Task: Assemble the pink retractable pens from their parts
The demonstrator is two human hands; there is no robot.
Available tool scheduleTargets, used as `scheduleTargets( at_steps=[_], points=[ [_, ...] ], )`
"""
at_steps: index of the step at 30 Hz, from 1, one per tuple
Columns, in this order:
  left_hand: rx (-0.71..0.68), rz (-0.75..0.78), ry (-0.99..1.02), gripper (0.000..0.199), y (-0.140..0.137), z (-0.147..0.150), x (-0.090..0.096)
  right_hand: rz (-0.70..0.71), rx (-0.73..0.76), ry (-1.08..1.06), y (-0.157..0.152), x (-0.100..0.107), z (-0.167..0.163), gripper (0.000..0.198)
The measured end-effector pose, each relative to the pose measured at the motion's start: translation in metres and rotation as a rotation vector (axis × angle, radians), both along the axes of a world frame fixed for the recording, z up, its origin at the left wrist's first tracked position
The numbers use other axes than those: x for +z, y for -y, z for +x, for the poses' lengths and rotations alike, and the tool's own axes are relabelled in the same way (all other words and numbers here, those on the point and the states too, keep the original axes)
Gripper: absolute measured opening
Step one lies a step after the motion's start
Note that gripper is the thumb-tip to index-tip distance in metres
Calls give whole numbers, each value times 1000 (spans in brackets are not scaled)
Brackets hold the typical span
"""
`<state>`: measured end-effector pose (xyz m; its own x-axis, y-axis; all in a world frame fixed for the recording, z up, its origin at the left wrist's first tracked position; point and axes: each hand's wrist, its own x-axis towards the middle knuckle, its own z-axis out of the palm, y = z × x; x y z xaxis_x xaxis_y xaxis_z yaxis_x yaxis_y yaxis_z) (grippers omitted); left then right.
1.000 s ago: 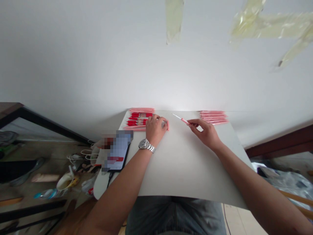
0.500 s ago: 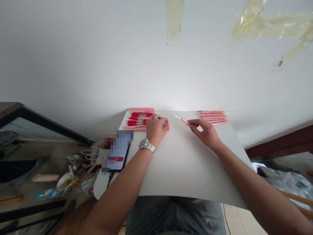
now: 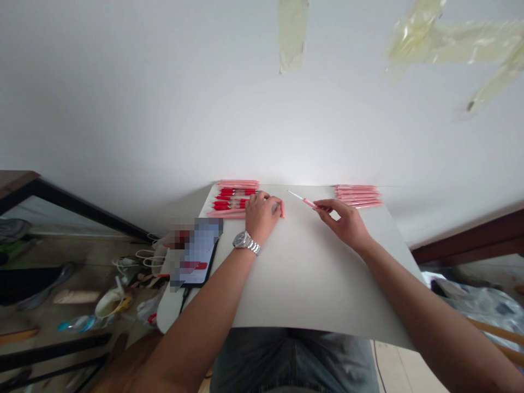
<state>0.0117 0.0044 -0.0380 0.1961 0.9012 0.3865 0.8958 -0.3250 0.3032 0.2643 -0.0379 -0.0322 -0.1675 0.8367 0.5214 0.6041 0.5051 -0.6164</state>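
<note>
My right hand (image 3: 341,221) pinches a pink pen (image 3: 310,203), tilted so that its thin pale tip points up and left. To the left, my left hand (image 3: 264,213), with a metal watch (image 3: 245,242) on the wrist, is closed over the tabletop. A short pink pen piece (image 3: 282,209) shows at its fingertips; the curled fingers hide part of it. Just left of that hand lie several red pens (image 3: 231,199) in a row, between pink pens (image 3: 237,184) behind and pink pens (image 3: 226,214) in front.
Another stack of pink pens (image 3: 357,195) lies at the table's back right, against the wall. On the left edge of the white table (image 3: 311,289) rests a phone (image 3: 198,254) with a cable, its screen blurred. Below left, a bottle (image 3: 77,324) and cup (image 3: 108,304) are on the floor.
</note>
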Motion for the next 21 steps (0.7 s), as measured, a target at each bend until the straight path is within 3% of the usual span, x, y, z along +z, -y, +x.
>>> scheduleTargets(
  at_steps=[21],
  points=[
    [13,7,14,13,0,0,1,10,6,5,0,1,-1,21]
  ],
)
